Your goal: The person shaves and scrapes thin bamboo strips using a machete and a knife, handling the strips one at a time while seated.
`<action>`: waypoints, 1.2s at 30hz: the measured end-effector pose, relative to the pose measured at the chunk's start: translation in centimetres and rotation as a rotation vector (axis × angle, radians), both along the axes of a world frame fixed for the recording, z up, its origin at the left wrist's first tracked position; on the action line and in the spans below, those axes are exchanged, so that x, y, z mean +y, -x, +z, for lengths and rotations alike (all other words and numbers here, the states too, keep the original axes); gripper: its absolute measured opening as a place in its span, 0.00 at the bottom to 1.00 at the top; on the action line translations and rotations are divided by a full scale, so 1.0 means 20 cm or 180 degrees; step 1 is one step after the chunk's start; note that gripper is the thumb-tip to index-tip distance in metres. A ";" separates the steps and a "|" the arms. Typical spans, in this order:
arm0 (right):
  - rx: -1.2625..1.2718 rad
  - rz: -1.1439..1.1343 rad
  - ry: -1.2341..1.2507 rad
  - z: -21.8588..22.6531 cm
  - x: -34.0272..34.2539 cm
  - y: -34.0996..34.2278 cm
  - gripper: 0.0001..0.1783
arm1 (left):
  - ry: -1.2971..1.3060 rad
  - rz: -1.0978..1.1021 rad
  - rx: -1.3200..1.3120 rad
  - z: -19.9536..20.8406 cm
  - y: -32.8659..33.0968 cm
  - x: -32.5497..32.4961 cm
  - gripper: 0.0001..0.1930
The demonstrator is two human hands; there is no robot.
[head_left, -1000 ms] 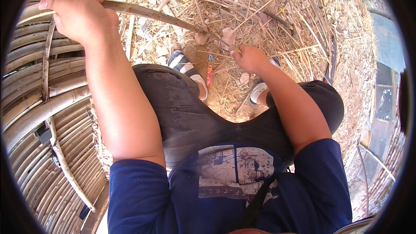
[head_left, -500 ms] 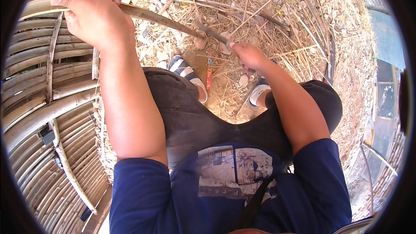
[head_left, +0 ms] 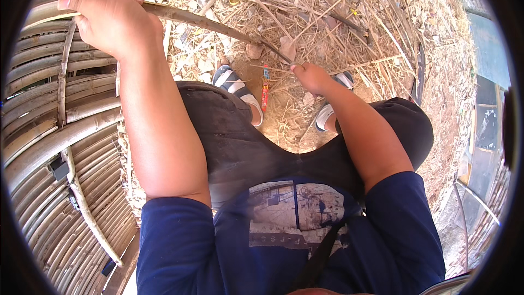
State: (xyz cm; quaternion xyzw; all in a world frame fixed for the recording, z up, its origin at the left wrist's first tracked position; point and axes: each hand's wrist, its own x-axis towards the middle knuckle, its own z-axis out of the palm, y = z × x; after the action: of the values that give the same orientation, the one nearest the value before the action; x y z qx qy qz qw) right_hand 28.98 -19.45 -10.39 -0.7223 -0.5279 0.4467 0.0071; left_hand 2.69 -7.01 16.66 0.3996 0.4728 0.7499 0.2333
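Note:
My left hand (head_left: pixel 112 22) is closed around a long bamboo strip (head_left: pixel 202 21), high at the far left. The strip slopes down to the right, its far end close to a small stone (head_left: pixel 254 51) on the ground. In my right hand (head_left: pixel 312 78), fingers wrapped, is a knife with a dark blade (head_left: pixel 277 51). The blade points up and left and overlaps the strip's end; whether the edge touches it, I cannot tell. The knife's handle is hidden in my fist.
Between my sandalled feet lies a slim red packet (head_left: pixel 265 88). Straw, bamboo splinters and leaves (head_left: pixel 327 16) cover the ground ahead. A slatted bamboo wall (head_left: pixel 82 136) stands close on my left, with blue-grey panels (head_left: pixel 487 49) far right.
My right hand and the knife have moved slightly down, bringing the blade from above the strip's end to overlap it. My left hand has shifted a little left, still gripping the strip.

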 end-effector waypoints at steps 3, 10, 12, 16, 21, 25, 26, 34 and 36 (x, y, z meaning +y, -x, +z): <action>0.1030 -0.0935 0.0822 0.17 0.08 -0.01 0.31 | -0.0056 -0.0017 -0.0029 -0.01 0.06 0.01 0.30; 0.1303 -0.1175 0.0375 0.40 0.19 0.02 0.30 | -0.0254 -0.0232 -0.0185 0.01 0.11 0.03 0.29; 0.1410 -0.1160 0.0135 0.53 0.21 0.03 0.30 | -0.0098 -0.0124 -0.0293 0.00 0.11 0.03 0.28; 0.1656 -0.1187 -0.0605 0.93 0.20 -0.01 0.31 | -0.0168 -0.0039 -0.0561 0.02 0.15 0.05 0.27; 0.1804 -0.1365 -0.1432 1.40 0.05 -0.16 0.28 | -0.0498 0.0001 -0.0432 0.05 0.14 0.00 0.30; 0.1866 -0.1807 -0.1717 1.44 -0.09 -0.34 0.26 | -0.1248 -0.0205 -0.0193 0.01 0.14 -0.01 0.24; 0.1866 -0.1870 -0.1693 1.44 -0.14 -0.37 0.26 | -0.1397 -0.0193 0.0062 0.03 0.08 -0.05 0.23; 0.1051 -0.2607 -0.1900 1.21 -0.26 -0.70 0.27 | -0.1277 0.0144 0.2731 0.48 -0.18 -0.45 0.26; 0.1124 -0.2653 -0.1888 1.20 -0.32 -0.79 0.27 | -0.1025 0.0145 0.3044 0.51 -0.17 -0.56 0.26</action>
State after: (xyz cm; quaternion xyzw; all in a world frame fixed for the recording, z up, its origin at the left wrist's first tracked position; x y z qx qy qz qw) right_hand 44.71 -25.92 13.52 -0.7515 -0.2908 0.3525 0.4759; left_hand 6.02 -18.12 26.79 0.7189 0.4137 0.5512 -0.0904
